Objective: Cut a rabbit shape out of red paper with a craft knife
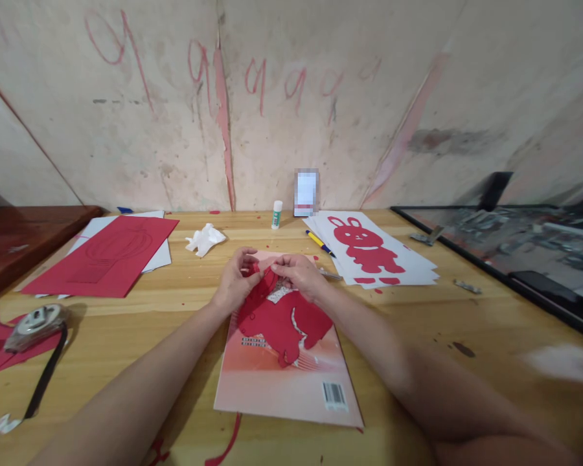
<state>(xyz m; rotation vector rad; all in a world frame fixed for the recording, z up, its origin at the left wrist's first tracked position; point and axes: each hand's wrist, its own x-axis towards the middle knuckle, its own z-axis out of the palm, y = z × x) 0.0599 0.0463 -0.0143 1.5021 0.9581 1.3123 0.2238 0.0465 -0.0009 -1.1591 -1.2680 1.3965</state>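
together, two bare hands pinch red cut paper (pixel 265 321) over a pink booklet

both hands meet near the far end of the pink booklet (pixel 276 388), which lies on a wooden table (pixel 187 404). the left hand (pixel 239 279) is curled, its thumb and fingers closed on the upper left part of the red paper. the right hand (pixel 298 275) is nearly closed too, thumb and forefinger nipping the upper edge just beside the left fingers. the rest of the paper spreads over the booklet, with rounded cut edges and a curved slit; whether it is all one piece, i cannot tell.

just beyond the right hand a silver metal object (pixel 331 274) shows, partly hidden. farther right, a red rabbit cutout (pixel 366 249) lies on white sheets (pixel 420 275), with a yellow and blue pen (pixel 319 242) at their left edge. beyond the booklet, a glue stick (pixel 276 215) stands upright, near a lit phone (pixel 306 194) leaning on the wall (pixel 165 145). to the left are a crumpled white tissue (pixel 205 239), a red sheet (pixel 100 259) with a drawn outline, and a tape measure (pixel 37 327).
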